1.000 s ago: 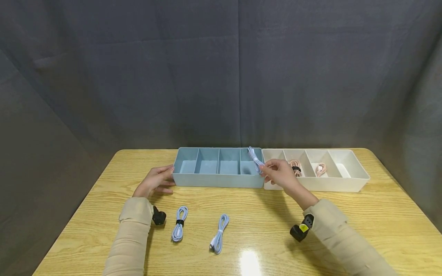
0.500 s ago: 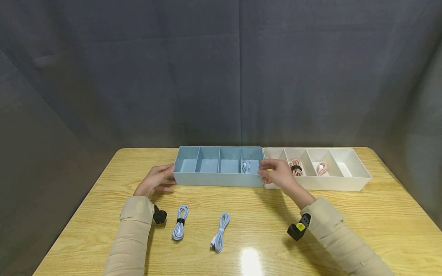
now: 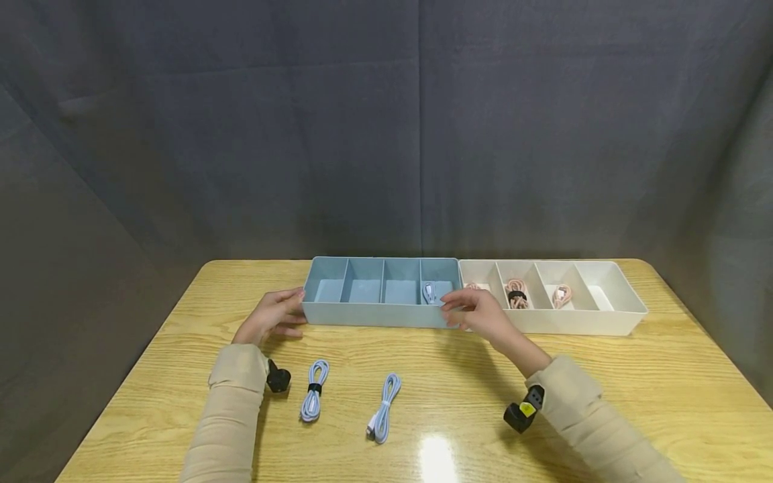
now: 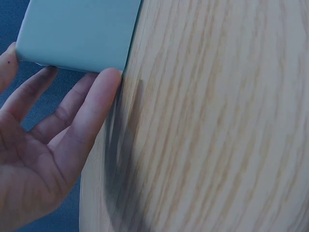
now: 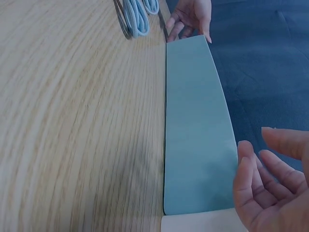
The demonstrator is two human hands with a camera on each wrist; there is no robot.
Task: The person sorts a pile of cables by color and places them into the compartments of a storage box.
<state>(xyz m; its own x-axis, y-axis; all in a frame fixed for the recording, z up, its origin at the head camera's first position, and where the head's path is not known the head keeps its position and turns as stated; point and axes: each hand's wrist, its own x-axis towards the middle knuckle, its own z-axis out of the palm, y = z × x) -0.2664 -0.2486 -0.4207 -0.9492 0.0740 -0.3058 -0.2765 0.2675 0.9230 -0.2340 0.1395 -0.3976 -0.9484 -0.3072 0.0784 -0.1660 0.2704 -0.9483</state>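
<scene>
A blue divided organizer box (image 3: pixel 380 314) stands at the far side of the table. My left hand (image 3: pixel 274 316) touches its left end with extended fingers; the left wrist view shows the fingertips (image 4: pixel 110 79) against that end wall. In the box's rightmost compartment lies a coiled light-blue cable (image 3: pixel 429 292). My right hand (image 3: pixel 480 314) hovers at the front right corner of the box, fingers loosely bent and holding nothing. Two more bundled light-blue cables lie on the table, one with a black strap (image 3: pixel 315 390) and one with a pale connector (image 3: pixel 384 409).
A white divided box (image 3: pixel 580 322) adjoins the blue box on the right. Coiled pink cables, one black-strapped (image 3: pixel 517 295) and another (image 3: pixel 561 296), lie in its compartments, with a third partly hidden behind my right hand. A dark curtain (image 3: pixel 386 134) hangs behind the table.
My right hand has let go of the light-blue cable, which dropped into the blue box's rightmost compartment. That hand then shifted slightly left along the front rim. The left hand stayed put.
</scene>
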